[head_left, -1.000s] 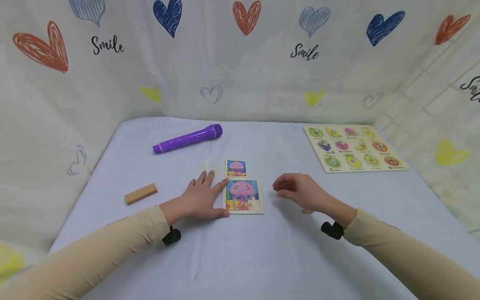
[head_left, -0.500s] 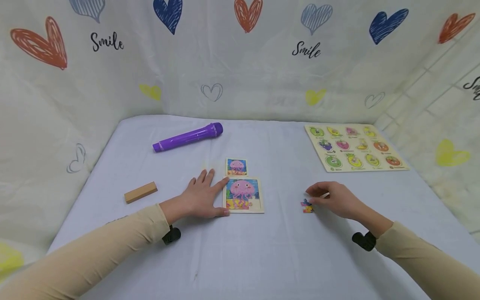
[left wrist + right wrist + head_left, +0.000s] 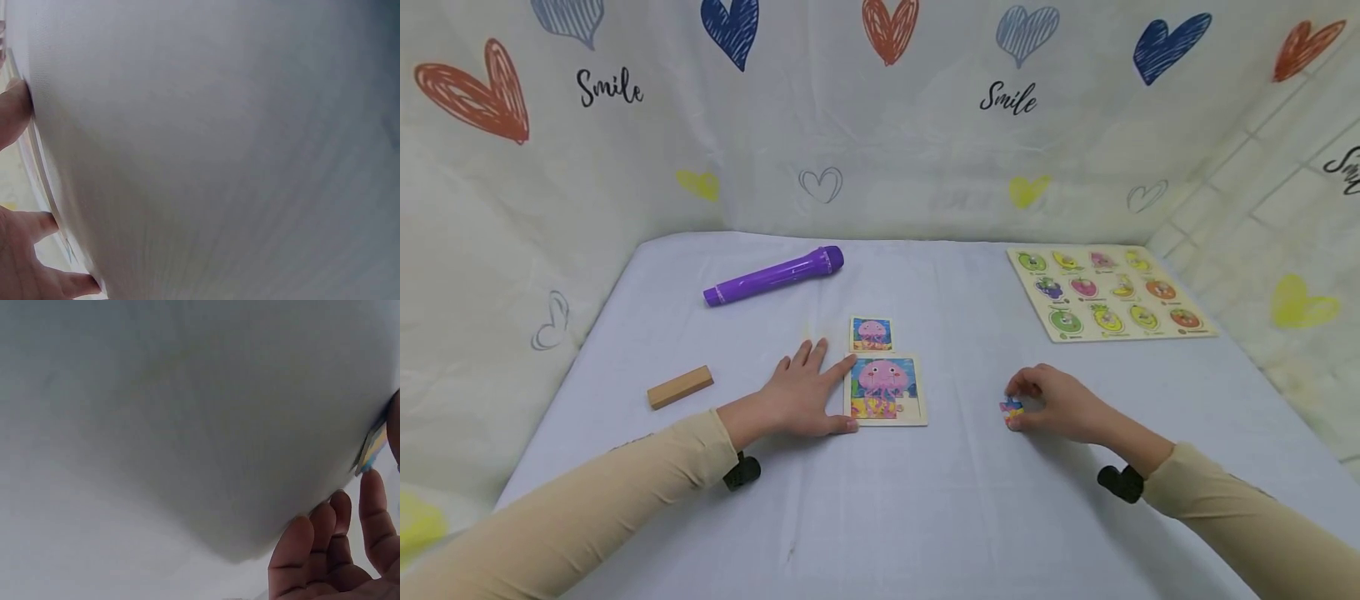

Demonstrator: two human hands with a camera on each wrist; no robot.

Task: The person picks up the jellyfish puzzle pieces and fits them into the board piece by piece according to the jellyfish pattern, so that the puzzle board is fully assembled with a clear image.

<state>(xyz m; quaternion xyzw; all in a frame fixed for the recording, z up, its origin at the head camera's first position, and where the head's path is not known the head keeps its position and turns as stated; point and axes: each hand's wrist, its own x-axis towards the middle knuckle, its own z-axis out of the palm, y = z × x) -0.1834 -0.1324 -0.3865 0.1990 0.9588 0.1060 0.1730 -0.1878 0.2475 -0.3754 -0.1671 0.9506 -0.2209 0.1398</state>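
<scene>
My left hand [image 3: 797, 398] lies spread on the table, its thumb and index finger touching the left edge of a jellyfish jigsaw puzzle [image 3: 880, 379] in a light wooden frame. A gap with bare wood shows at the puzzle's lower right. To the right, my right hand [image 3: 1063, 407] pinches a small blue, yellow and pink puzzle piece [image 3: 1011, 409] between thumb and index finger. In the right wrist view, that puzzle piece [image 3: 373, 449] stands tilted between the two fingertips, close over the cloth. A small jellyfish picture card [image 3: 871, 333] sits just behind the framed puzzle.
Behind the left hand lies a purple microphone [image 3: 775, 277]. A wooden block [image 3: 680, 387] rests at the left. At the back right is a fruit puzzle board [image 3: 1108, 296]. White cloth covers the table [image 3: 880, 508], and a heart-printed curtain [image 3: 917, 150] hangs behind it.
My right hand has moved right, away from beside the jigsaw, to the loose puzzle piece, and its thumb and index finger have closed on it. The left hand has stayed in place.
</scene>
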